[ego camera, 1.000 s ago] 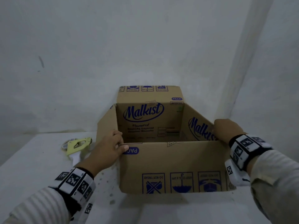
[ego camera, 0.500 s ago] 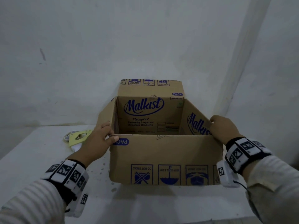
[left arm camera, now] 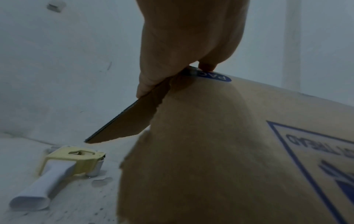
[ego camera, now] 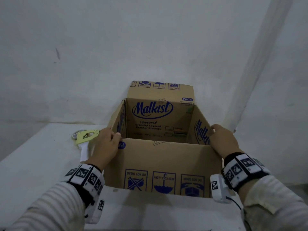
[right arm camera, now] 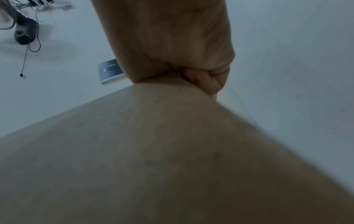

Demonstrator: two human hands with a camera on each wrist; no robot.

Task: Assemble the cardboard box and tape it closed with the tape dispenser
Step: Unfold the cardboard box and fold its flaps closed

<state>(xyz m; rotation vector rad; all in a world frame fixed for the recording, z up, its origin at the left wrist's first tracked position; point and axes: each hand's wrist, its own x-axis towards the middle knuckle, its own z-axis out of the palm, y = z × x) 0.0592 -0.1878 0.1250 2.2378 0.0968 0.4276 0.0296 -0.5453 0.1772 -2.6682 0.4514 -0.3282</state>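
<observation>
While the cardboard box stood opened out on the white table, flaps up, I logged the following, all places taken from the box.

Item: cardboard box. Upright, mouth open, printed faces turned inward, far flap raised toward the wall. Near wall faced me with its handling symbols upside down. No flap was folded and no tape showed, so I judged the assembly at an early stage.

Item: my left hand. At the box's near-left top corner; thumb over the rim, fingers curled onto the left side flap's edge, clamped on cardboard. Held so, I judged, to keep the walls square and steady.

Item: my right hand. At the box's near-right top corner; fingers curled round the right flap's edge, gripping it. The matching hold let both hands shift or square the box together.

Item: tape dispenser. Yellow head, white handle, lying on the table just left of the box, beyond my left hand, untouched; within easy reach for the sealing step.
</observation>
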